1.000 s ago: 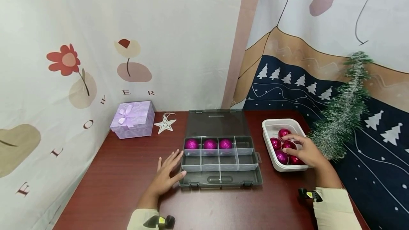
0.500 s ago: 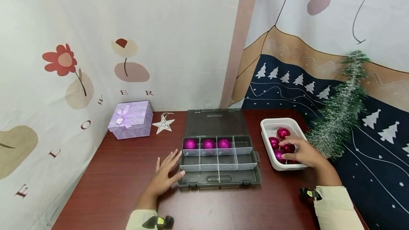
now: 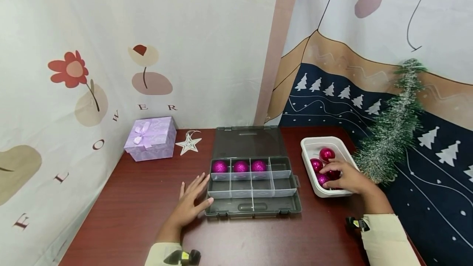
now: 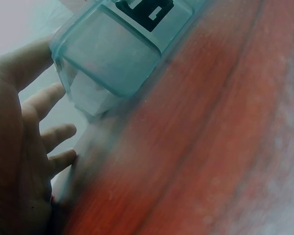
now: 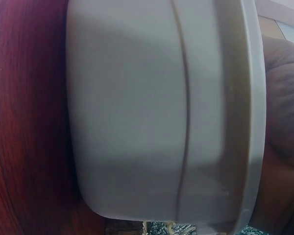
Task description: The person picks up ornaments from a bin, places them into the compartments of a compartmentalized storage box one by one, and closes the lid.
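A grey plastic organizer box (image 3: 253,206) lies with its lid back. Three glittery magenta Christmas balls (image 3: 241,167) sit in its back-row compartments, and the back-right one is bare. Along its left side rests my left hand (image 3: 190,204), fingers spread and thumb at the front corner. In the left wrist view those fingers (image 4: 59,134) reach along the box's clear-looking wall. My right hand (image 3: 349,177) is inside a white tub (image 3: 306,151), thumb and index fingertips at a glittery magenta ball (image 3: 322,179), pinching it. Shiny magenta balls (image 3: 327,154) lie around it, some partly hidden by the hand.
A lilac gift box (image 3: 151,138) with a bow and a white star ornament (image 3: 189,144) stand at the back left. A frosted tinsel tree (image 3: 391,134) rises behind the tub. Printed curtains (image 3: 207,52) close off the table's back.
My right hand's index finger and thumb have come leftward and down onto the glittery ball. My left hand stays at the organizer box; the head view shifts slightly.
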### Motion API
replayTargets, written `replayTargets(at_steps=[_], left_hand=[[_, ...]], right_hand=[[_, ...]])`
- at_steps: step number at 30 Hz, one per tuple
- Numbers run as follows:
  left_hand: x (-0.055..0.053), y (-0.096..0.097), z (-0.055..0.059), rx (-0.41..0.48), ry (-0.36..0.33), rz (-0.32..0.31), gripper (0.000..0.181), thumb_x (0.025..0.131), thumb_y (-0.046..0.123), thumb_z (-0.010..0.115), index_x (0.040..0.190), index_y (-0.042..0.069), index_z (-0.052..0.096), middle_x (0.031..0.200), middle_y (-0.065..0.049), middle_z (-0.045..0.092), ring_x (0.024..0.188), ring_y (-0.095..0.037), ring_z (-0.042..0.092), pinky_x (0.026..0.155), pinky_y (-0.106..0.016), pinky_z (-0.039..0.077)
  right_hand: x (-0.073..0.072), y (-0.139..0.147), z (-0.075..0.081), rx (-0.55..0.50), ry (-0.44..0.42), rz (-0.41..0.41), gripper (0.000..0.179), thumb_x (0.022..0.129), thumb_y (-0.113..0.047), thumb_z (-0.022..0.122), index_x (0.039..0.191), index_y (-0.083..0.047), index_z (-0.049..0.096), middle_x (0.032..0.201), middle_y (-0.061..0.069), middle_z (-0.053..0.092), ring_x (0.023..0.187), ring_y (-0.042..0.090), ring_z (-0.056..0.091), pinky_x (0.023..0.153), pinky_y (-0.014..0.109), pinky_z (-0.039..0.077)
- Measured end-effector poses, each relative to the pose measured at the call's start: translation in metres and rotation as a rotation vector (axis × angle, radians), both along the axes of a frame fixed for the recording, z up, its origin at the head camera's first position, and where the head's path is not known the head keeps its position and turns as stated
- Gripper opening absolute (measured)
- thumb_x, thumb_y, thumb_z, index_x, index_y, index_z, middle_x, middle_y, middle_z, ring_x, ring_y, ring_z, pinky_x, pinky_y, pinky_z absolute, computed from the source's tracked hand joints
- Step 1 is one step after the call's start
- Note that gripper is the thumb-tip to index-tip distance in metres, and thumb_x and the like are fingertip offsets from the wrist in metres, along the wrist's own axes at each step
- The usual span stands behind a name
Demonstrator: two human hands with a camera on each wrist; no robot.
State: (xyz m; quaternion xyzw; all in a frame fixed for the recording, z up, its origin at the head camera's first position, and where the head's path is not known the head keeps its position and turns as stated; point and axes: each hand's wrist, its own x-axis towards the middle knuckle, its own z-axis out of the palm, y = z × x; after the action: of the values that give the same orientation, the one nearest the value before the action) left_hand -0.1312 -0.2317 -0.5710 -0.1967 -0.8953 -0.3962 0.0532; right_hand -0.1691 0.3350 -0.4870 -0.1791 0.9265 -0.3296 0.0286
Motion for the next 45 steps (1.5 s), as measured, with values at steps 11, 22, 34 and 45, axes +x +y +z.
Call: replayTargets(at_steps=[11, 22, 34, 45], left_hand=[[-0.001, -0.001, 0.000, -0.023, -0.009, 0.004, 0.077, 0.098, 0.039, 0.075, 0.167, 0.018, 0.047, 0.174, -0.021, 0.041, 0.160, -0.055, 0.035, 0.122, -0.090, -0.003], [0.000, -0.001, 0.003, -0.026, -0.016, 0.009, 0.077, 0.098, 0.038, 0.074, 0.167, 0.017, 0.047, 0.174, -0.022, 0.041, 0.161, -0.056, 0.034, 0.122, -0.090, -0.004], [0.000, -0.001, 0.002, -0.030, -0.021, 0.007, 0.077, 0.099, 0.038, 0.074, 0.167, 0.017, 0.047, 0.174, -0.022, 0.041, 0.161, -0.056, 0.034, 0.122, -0.089, -0.003], [0.001, -0.001, 0.002, -0.027, -0.016, 0.007, 0.077, 0.098, 0.039, 0.075, 0.167, 0.017, 0.047, 0.175, -0.021, 0.041, 0.161, -0.055, 0.035, 0.122, -0.090, -0.003]], right_hand=[[0.000, -0.001, 0.001, 0.032, -0.015, -0.006, 0.029, 0.082, -0.013, 0.094, 0.109, -0.010, 0.084, 0.140, 0.036, 0.064, 0.138, 0.057, 0.053, 0.101, 0.055, 0.059], [0.007, 0.005, 0.009, -0.070, 0.033, -0.045, 0.033, 0.090, -0.007, 0.086, 0.122, -0.004, 0.078, 0.143, 0.035, 0.064, 0.138, 0.056, 0.051, 0.108, 0.079, 0.047], [0.012, 0.007, 0.012, -0.180, 0.004, -0.158, 0.042, 0.107, -0.019, 0.070, 0.145, -0.002, 0.066, 0.151, 0.029, 0.062, 0.120, -0.013, 0.047, 0.111, 0.061, 0.056], [0.014, 0.006, 0.016, -0.269, -0.006, -0.146, 0.047, 0.115, -0.020, 0.055, 0.157, 0.002, 0.053, 0.151, 0.029, 0.058, 0.103, -0.002, 0.064, 0.084, 0.024, 0.061]])
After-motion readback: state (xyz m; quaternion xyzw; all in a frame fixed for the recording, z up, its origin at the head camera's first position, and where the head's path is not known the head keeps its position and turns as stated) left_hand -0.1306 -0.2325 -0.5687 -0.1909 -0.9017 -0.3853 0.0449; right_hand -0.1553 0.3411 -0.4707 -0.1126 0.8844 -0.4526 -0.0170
